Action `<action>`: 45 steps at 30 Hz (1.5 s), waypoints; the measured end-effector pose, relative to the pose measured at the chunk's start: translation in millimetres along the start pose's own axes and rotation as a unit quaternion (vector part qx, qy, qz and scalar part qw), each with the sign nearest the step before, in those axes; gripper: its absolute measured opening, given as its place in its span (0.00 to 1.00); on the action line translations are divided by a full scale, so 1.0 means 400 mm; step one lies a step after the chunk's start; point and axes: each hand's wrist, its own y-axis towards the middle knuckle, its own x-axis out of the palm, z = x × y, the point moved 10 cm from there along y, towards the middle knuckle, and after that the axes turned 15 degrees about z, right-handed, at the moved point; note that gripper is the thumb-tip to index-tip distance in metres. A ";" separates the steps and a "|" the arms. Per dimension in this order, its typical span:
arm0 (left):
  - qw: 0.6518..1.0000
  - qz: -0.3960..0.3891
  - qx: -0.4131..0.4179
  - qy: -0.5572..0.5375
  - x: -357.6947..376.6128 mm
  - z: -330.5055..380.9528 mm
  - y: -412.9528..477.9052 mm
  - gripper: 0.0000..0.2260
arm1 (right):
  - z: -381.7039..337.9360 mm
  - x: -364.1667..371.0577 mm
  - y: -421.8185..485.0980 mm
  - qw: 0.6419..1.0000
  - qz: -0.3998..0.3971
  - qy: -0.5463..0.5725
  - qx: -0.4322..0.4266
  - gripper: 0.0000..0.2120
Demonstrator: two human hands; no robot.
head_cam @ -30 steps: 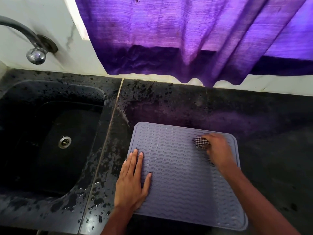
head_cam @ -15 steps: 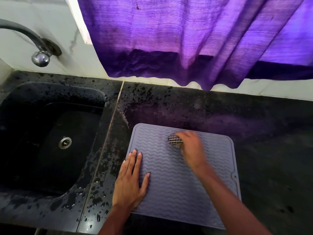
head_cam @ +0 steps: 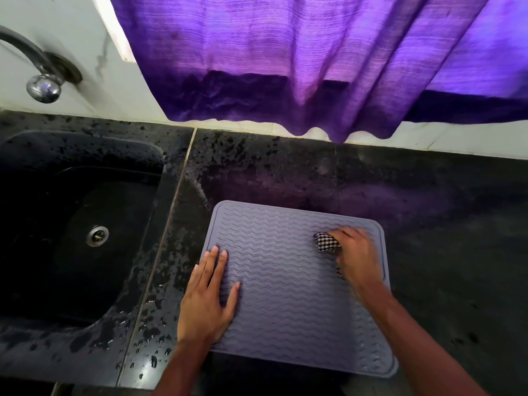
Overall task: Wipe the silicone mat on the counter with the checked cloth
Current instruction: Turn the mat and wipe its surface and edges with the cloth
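Note:
A grey-lilac silicone mat [head_cam: 285,284] with wavy ridges lies flat on the black counter [head_cam: 445,241]. My left hand [head_cam: 207,301] rests flat on the mat's left edge, fingers spread, holding nothing. My right hand [head_cam: 355,258] is on the mat's far right part, blurred by motion, and is closed around a bunched black-and-white checked cloth [head_cam: 325,242]. The cloth sticks out to the left of the fingers and touches the mat; most of it is hidden under the hand.
A black sink [head_cam: 71,230] with a metal drain [head_cam: 97,235] lies left of the mat, with a tap [head_cam: 43,81] above it. Water drops speckle the counter strip between sink and mat. A purple curtain [head_cam: 300,61] hangs over the back wall.
My right hand with the cloth swept left to the mat's far middle, then back right toward the far right corner. The left hand stayed pressed on the mat's left edge.

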 end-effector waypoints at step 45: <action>0.998 -0.003 0.034 0.057 -0.001 0.017 -0.006 0.35 | -0.043 -0.075 0.003 0.992 0.035 0.118 0.028 0.19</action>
